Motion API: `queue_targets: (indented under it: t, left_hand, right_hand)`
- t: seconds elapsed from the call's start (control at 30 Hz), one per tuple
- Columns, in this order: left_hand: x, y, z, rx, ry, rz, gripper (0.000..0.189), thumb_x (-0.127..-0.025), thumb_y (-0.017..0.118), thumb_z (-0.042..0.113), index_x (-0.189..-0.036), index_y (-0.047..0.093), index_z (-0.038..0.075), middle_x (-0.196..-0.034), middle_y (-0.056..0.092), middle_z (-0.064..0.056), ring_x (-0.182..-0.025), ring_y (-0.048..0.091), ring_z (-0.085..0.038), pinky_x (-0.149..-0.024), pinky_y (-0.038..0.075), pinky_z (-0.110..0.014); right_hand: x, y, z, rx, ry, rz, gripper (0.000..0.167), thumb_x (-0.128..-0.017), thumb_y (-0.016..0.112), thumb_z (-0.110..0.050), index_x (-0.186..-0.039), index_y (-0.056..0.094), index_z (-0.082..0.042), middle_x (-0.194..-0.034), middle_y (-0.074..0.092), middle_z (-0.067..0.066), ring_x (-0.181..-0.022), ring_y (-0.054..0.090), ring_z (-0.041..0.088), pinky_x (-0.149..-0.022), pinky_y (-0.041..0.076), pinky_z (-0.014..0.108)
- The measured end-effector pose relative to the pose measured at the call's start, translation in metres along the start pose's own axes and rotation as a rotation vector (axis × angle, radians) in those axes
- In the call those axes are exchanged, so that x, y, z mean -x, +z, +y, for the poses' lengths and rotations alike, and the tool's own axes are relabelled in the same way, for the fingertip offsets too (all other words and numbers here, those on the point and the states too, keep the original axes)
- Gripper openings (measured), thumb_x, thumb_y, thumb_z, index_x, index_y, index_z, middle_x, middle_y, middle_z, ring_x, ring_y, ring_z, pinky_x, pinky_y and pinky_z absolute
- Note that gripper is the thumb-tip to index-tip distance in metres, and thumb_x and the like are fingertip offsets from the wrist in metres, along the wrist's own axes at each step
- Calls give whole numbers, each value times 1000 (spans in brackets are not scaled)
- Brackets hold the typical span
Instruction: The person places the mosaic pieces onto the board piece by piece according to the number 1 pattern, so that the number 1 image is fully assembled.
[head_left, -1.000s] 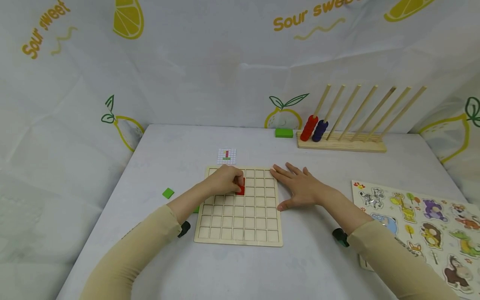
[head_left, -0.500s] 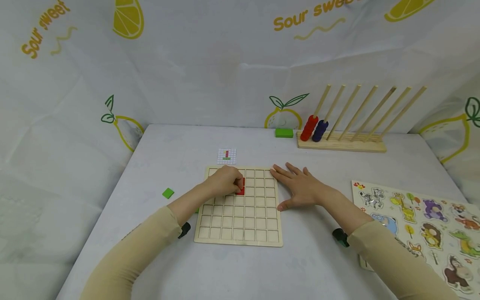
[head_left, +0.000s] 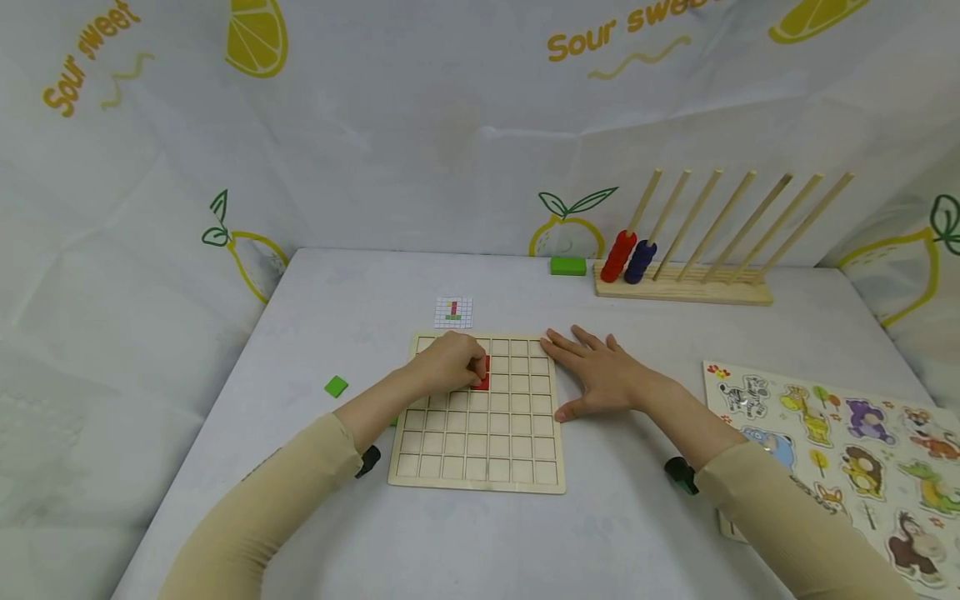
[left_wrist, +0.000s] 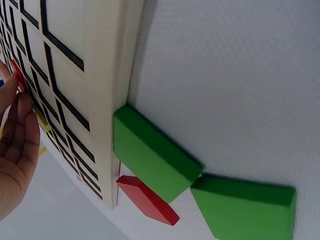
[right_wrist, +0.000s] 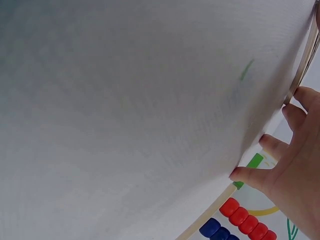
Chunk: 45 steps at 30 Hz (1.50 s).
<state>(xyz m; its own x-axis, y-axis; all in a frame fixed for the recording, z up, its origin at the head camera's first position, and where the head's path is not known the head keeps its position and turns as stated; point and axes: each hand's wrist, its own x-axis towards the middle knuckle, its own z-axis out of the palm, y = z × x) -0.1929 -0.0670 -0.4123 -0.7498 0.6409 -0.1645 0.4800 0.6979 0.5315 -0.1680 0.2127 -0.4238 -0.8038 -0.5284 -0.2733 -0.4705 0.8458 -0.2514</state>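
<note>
"2 hands on the job: how do they lie?"

"Left hand (head_left: 448, 363) pinching a red tile (left_wrist: 19, 76) in the far half of the grid board (head_left: 478, 424); right hand (head_left: 600, 373) spread, touching the board's right edge."

"How should the tile handle?"

"Light, stiff, perhaps slightly slick, I'd judge; not fragile. Best held by 2 opposite sides, fingertips only."

Card (head_left: 453, 312) behind grid board (head_left: 478, 446), puzzle (head_left: 834, 437) right (bead rack (head_left: 682, 288) farther back).
</note>
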Motion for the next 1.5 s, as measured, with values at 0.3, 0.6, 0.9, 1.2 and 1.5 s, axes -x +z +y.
queue_targets:
  t: [0.3,0.6,0.9,1.2,1.5]
  left_hand:
    - [8,-11,-7,38,-2,29,11,-86,73,8,-77,69,13,-80,70,2,-73,56,-10,-69,48,-23]
    - [26,-45,-32,112,-57,39,8,-87,73,9,-81,70,13,-86,72,-1,-78,62,-13,-73,51,-26]
    - [44,-64,-74,150,-160,-7,4,-85,75,15,-85,72,13,-87,72,-1,-82,61,-15,-76,48,-28]
    - [63,-68,-98,241,-242,-198,24,-75,77,6,-98,73,13,-98,70,-3,-89,59,-17,-81,48,-29]
    - [70,-62,-106,308,-232,-284,34,-73,80,1,-105,73,9,-93,60,-3,-88,49,-17,-76,43,-24]
  right_hand:
    - [-1,1,-2,-2,11,-10,115,-71,68,-76,-159,16,-24,-168,14,0,-154,10,43,-111,14,78]
    - [0,0,-2,-13,24,-22,115,-71,69,-74,-159,13,-27,-168,12,-3,-155,8,40,-112,12,77]
    - [0,1,-1,-17,21,-16,114,-71,69,-74,-159,14,-27,-168,12,-2,-155,9,41,-112,12,77]
    - [2,-1,-1,-23,12,-15,112,-73,67,-75,-159,16,-26,-168,13,0,-154,9,42,-112,11,77]
    - [2,-1,-2,-23,11,-12,111,-73,67,-74,-159,16,-25,-168,14,1,-154,9,42,-113,11,77]
